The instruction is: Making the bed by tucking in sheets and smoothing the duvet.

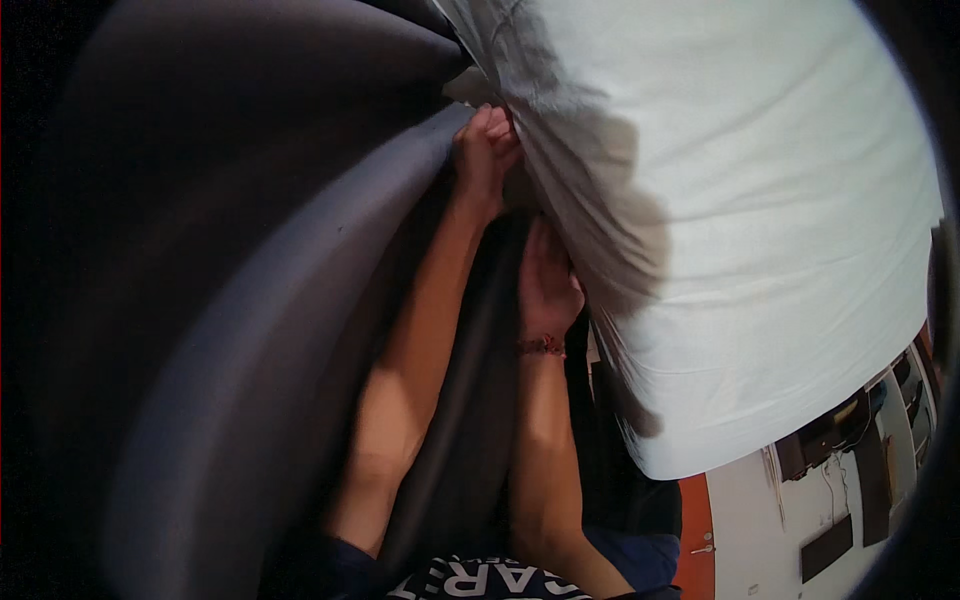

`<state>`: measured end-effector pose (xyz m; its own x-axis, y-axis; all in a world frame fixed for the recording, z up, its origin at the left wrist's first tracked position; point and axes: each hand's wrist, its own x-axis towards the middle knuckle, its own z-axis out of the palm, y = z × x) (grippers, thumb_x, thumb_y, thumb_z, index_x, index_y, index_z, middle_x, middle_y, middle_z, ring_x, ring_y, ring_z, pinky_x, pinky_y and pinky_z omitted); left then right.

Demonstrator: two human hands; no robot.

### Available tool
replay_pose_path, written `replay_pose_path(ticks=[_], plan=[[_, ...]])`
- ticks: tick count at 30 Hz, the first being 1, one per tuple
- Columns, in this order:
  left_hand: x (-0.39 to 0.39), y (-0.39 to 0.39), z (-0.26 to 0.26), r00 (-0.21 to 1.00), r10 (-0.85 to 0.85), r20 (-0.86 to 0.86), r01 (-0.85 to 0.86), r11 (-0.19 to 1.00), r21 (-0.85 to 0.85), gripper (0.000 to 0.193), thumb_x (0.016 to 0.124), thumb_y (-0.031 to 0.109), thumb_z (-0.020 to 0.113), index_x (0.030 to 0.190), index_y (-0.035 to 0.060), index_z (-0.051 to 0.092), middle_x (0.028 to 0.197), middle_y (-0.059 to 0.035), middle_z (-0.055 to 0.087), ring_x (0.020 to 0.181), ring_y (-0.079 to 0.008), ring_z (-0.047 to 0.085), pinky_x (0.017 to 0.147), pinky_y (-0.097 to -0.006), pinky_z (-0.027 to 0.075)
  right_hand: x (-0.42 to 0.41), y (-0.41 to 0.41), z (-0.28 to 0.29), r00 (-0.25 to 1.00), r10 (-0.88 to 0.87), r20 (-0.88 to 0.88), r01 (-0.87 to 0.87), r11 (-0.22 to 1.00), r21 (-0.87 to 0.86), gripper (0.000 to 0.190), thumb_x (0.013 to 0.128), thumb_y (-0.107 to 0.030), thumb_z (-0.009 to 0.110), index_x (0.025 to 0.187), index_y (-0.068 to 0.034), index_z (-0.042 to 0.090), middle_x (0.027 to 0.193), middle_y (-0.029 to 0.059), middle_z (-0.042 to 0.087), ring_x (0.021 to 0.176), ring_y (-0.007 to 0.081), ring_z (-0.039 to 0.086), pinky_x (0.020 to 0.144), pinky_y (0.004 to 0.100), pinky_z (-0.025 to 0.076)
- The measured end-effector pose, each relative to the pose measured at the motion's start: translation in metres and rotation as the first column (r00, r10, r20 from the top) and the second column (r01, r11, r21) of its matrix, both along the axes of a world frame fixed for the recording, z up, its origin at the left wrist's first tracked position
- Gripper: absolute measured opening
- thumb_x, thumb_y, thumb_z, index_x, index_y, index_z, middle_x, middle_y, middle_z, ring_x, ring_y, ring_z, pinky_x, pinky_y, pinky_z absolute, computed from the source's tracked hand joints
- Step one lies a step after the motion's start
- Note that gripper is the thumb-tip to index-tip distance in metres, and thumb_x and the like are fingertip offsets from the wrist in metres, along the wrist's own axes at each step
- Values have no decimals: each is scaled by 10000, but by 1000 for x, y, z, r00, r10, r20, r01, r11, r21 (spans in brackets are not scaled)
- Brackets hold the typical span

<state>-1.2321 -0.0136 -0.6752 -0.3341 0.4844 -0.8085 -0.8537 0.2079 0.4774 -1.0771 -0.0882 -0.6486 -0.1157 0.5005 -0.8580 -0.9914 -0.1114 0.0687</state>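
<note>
A white sheet (pixel 765 247), hung or spread over something, fills the right side, its edge gathered in folds. My left hand (pixel 487 150) reaches up to that edge, fingers curled against the cloth; whether it grips the fabric cannot be told. Lower down, my right hand (pixel 549 285), with a beaded bracelet (pixel 541 345) at the wrist, lies along the same edge, its fingertips in shadow. Dark curtain-like fabric (pixel 247 300) hangs in broad folds at the left, beside my left forearm.
At the lower right are an orange door (pixel 695 525) with a metal handle, a white wall (pixel 739 517), dark wall-mounted items with dangling cables, and shelves (pixel 904 420). Dark fabric also hangs between my forearms.
</note>
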Motion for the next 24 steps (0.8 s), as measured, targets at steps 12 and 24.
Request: replay_pose_path(ticks=[12, 24], plan=[[-9, 0, 10, 979, 33, 201, -78, 973, 219, 521, 1018, 400, 310, 1237, -27, 511, 1193, -133, 624, 1095, -229, 586, 1023, -372, 388, -22, 19, -7, 964, -18, -267, 81, 970, 230, 572, 977, -370, 423, 1406, 8, 408, 1487, 191, 390, 1379, 346, 350, 1167, 519, 228], [12, 24, 90, 987, 156, 30, -152, 983, -102, 497, 1012, 345, 273, 1332, 42, 504, 1316, -143, 571, 1201, -301, 531, 1048, -431, 405, -22, 8, 21, 955, -19, -296, 66, 987, 149, 563, 975, -281, 417, 1437, 35, 355, 1530, 204, 311, 1421, 357, 263, 1179, 522, 198]])
